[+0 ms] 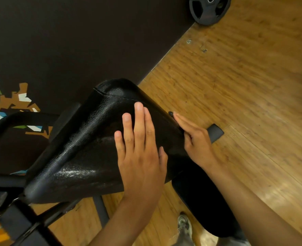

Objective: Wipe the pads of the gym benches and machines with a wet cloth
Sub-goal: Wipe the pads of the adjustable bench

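Resting flat with straight fingers on the black pad (86, 139), left hand (139, 157) and right hand (196, 141) hold nothing.

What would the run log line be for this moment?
left hand flat on black pad | right hand at pad's right edge | no cloth visible | weight plate by wall

Warm indoor light; glare streaks the black textured vinyl pad (86, 148) left of the left hand (139, 157). Frame corners are blurred and bent by the wide lens.
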### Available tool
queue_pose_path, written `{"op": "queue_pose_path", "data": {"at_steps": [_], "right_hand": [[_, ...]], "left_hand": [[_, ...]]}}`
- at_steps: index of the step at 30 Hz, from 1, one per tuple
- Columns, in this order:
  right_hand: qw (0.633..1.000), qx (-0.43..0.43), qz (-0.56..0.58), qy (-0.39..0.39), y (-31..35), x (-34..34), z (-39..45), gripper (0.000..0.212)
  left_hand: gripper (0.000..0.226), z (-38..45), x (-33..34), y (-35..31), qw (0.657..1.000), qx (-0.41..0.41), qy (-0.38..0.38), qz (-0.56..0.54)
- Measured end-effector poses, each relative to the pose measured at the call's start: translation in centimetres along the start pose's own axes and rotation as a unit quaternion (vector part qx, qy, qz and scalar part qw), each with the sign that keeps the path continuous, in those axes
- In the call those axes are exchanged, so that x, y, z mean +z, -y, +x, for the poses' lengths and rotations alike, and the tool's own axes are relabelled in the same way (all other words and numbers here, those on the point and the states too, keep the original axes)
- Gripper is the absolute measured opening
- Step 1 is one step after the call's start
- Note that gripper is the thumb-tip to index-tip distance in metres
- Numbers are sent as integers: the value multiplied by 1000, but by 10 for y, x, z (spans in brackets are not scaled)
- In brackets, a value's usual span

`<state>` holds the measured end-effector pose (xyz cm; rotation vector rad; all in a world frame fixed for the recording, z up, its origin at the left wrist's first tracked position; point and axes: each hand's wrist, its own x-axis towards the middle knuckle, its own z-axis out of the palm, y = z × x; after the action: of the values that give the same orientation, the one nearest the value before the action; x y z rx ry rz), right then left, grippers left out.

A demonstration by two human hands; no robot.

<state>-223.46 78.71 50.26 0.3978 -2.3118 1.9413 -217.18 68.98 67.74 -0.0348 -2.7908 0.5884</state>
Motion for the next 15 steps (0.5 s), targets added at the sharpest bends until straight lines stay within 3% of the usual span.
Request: {"op": "queue_pose_path", "data": {"at_steps": [7, 15], "right_hand": [[978, 202, -41, -21, -125, 32, -73, 69], [941, 320, -77, 80, -209, 39, -91, 66]], "left_hand": [[133, 0, 13, 6, 999, 1, -10, 42], [132, 3, 22, 0, 998, -15, -31, 52]]}}
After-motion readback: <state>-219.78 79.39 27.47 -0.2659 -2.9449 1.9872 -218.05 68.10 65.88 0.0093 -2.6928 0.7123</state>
